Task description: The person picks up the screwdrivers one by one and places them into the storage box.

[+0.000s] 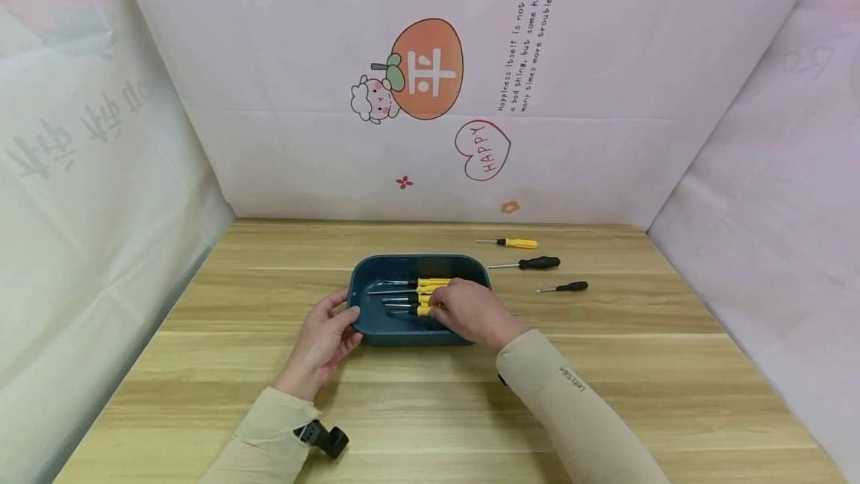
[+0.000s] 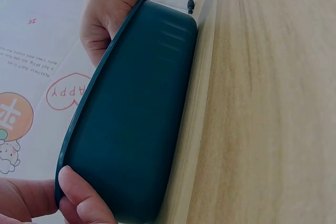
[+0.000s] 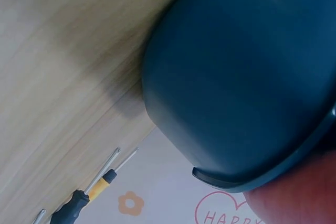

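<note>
A dark blue plastic box (image 1: 416, 338) stands on the table, its outer wall filling much of both wrist views. My left hand (image 1: 327, 336) grips its left end, thumb on the rim and fingers against the outside. Several screwdrivers with yellow handles (image 1: 426, 282) lie side by side inside, shafts pointing left. Reaching over the right part of the box, my right hand (image 1: 473, 310) pinches the yellow handle of the nearest screwdriver (image 1: 423, 311). That hand covers the rear ends of the handles. In the right wrist view the fingertips are hidden behind the box wall.
Right of the box, three screwdrivers lie on the wooden table (image 1: 416, 409): a yellow-handled one (image 1: 520, 243) at the back, a larger black-handled one (image 1: 540, 263), and a small black one (image 1: 572, 287). A printed white cloth (image 1: 302, 133) hangs behind the table, with more cloth at both sides.
</note>
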Tool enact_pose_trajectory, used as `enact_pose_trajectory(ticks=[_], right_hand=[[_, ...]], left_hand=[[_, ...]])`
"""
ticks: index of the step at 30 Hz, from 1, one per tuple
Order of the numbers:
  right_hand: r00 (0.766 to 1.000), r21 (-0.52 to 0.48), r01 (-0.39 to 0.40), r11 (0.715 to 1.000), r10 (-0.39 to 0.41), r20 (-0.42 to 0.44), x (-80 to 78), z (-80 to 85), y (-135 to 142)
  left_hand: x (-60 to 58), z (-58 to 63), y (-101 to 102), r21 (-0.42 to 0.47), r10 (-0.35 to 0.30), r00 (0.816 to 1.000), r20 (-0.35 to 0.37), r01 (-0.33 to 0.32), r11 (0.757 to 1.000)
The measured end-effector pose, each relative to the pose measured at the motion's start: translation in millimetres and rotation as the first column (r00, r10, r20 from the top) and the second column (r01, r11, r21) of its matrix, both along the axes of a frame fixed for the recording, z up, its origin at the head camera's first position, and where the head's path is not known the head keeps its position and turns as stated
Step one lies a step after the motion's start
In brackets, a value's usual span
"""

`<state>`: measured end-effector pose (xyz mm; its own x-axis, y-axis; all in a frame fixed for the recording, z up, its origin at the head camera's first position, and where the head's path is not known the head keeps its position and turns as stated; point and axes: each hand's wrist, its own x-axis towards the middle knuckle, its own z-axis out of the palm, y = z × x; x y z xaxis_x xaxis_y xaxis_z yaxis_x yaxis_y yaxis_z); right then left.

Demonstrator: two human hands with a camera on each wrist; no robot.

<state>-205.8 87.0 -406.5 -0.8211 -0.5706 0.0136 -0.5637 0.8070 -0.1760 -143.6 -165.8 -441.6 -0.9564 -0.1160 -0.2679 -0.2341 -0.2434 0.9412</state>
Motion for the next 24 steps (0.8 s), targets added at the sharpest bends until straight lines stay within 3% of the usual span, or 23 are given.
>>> enact_pose_trajectory(ticks=[24], right_hand=[[0.999,0.056,0.009,0.998,-0.012,0.042,-6.6,0.5,-4.1]], left_hand=[[0.4,0.8,-0.8,-0.008,-0.012,1.0,-0.004,0.012,1.0]])
